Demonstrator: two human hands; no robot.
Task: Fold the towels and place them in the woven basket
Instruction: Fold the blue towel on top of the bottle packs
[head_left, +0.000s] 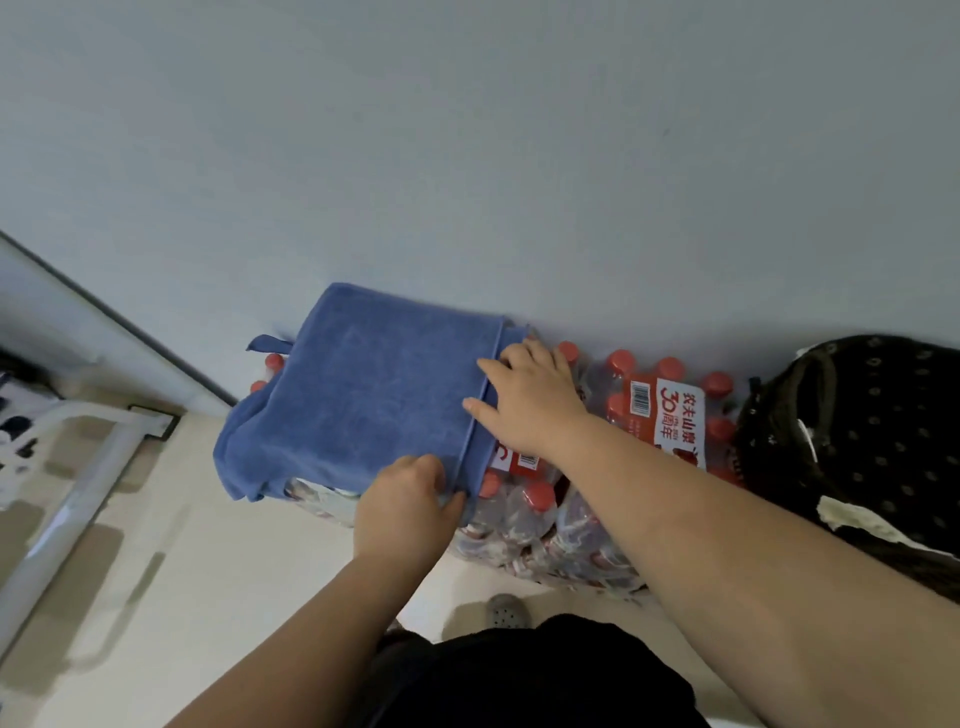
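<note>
On the bottle pack (667, 415): towel (363, 395) lies spread | our left hand (405, 504) pinches its near corner, right hand (535, 400) presses the edge, fingers straight | we'd align hems before creasing | basket (857, 431) right of pack.

Blue towel (363, 395), terry w/ a stitched hem along its right edge & a small hanging loop at the top-left corner, lies folded & roughly flat on shrink-wrapped packs of red-capped water bottles (524, 514) against the wall (467, 156). Its left side droops over the packs' edge, rumpled at the near-left corner. Dark woven basket (857, 431), dotted pattern, sits just right of the packs, partly out of frame.
</note>
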